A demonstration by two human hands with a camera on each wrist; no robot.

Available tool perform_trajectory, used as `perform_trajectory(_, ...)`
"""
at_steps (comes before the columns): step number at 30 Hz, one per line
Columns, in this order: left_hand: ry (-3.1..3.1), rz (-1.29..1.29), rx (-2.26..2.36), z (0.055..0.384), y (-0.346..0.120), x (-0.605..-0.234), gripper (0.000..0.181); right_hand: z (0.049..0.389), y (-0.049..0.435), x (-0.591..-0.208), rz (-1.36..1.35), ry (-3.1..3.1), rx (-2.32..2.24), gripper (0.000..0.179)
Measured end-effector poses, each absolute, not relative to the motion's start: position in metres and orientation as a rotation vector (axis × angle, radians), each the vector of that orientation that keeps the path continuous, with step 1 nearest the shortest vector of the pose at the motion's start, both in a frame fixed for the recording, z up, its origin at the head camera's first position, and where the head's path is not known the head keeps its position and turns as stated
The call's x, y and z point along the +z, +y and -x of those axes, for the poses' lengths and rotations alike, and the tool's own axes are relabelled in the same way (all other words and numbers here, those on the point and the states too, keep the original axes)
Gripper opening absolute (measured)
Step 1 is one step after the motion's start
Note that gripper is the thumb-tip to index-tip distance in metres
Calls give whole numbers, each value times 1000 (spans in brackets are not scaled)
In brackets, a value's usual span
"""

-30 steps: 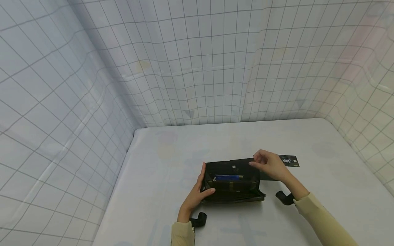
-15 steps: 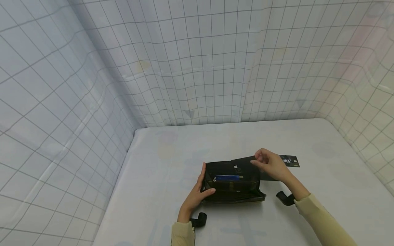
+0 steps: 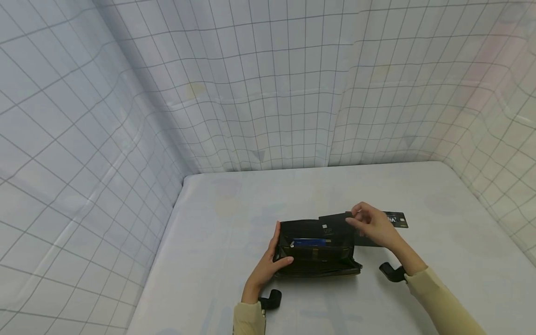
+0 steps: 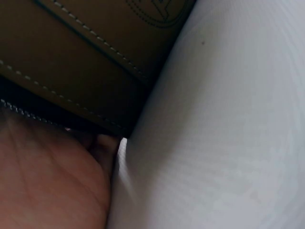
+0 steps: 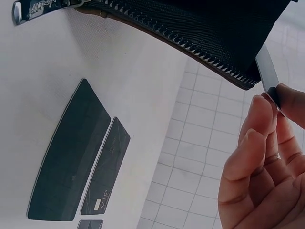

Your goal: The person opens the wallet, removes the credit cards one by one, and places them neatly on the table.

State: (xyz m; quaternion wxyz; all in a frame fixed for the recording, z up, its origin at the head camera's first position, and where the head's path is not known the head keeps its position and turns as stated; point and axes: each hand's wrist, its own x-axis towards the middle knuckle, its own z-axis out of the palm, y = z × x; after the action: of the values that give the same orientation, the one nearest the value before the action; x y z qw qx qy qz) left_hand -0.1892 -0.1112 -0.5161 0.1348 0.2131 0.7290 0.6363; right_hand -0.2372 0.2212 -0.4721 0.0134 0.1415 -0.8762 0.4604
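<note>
An unzipped dark zip wallet (image 3: 318,271) stands on the table, its mouth spread toward me. My left hand (image 3: 264,267) grips its left end, thumb on the near side and fingers along the far side; the left wrist view shows brown stitched leather (image 4: 76,67) beside the palm. With thumb and fingertips, my right hand (image 3: 371,226) pinches the right end of a black VIP card (image 3: 332,225), which sticks up at the wallet's back. In the right wrist view that card (image 5: 268,71) appears edge-on past the wallet's zipped corner. A blue card (image 3: 309,242) sits in an inner slot.
Right of the wallet, partly behind my right hand, lie a black VIP card (image 3: 398,219) and a larger dark card (image 3: 367,241). The right wrist view shows the larger dark card (image 5: 69,157) beside a black card lettered VIP (image 5: 106,167). Gridded white cloth (image 3: 268,93) hangs around the table.
My right hand has shifted slightly right, drawing the pinched card the same way along the wallet's back. The left hand and wallet have stayed almost still.
</note>
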Motion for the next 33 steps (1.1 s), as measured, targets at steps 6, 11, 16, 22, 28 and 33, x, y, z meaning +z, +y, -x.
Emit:
perform_trajectory(6,2115,-633,1836,189,-111,-516,92,237,225,-474,-427,-2714,1474,25)
perform_trajectory(11,2116,-636,1837,189,-111,-516,92,236,226,-472,-422,-2713,1546,24)
perform_trajectory(16,2112,-639,1849,189,-111,-516,91,230,225,-463,-431,-2705,1593,22)
perform_trajectory(22,2089,-653,1847,189,-112,-515,91,235,238,-472,-411,-2673,1653,27)
perform_trajectory(28,2092,-649,1844,190,-112,-515,91,235,251,-469,-352,-2638,1680,30)
perform_trajectory(33,2088,-653,1849,190,-112,-515,91,232,258,-463,-314,-2627,1659,27)
